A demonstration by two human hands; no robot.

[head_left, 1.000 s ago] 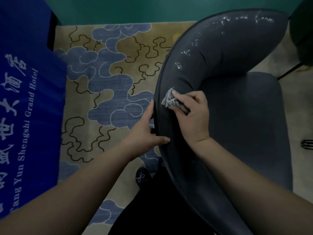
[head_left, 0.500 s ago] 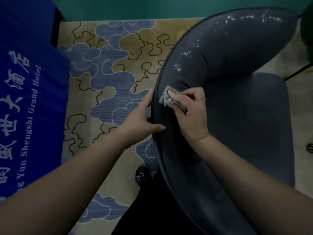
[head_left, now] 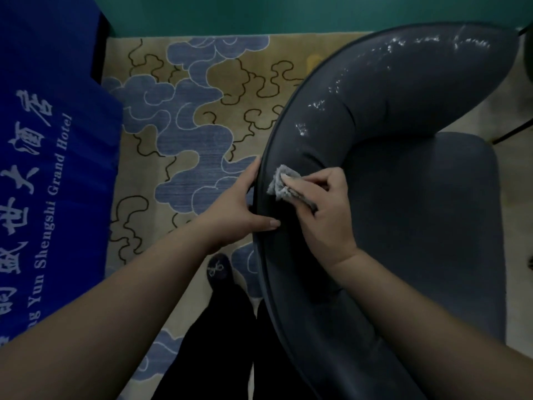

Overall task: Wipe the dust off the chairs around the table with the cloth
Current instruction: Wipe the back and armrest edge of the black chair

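A dark grey-blue padded chair (head_left: 409, 215) with a curved backrest fills the right half of the view. White dust specks (head_left: 317, 103) run along the top of the backrest towards its far end. My right hand (head_left: 320, 206) holds a small grey cloth (head_left: 278, 183) and presses it on the backrest's top near its outer rim. My left hand (head_left: 239, 209) grips that rim from outside, thumb on top and fingers behind the back.
A blue tablecloth (head_left: 49, 168) with white lettering hangs at the left. A beige carpet with blue cloud patterns (head_left: 187, 134) lies between it and the chair. My dark trousers and a shoe (head_left: 219, 269) are below. A green wall (head_left: 259, 13) runs along the top.
My right hand has slid the cloth a little further along the backrest, and my left hand has shifted up the rim with it.
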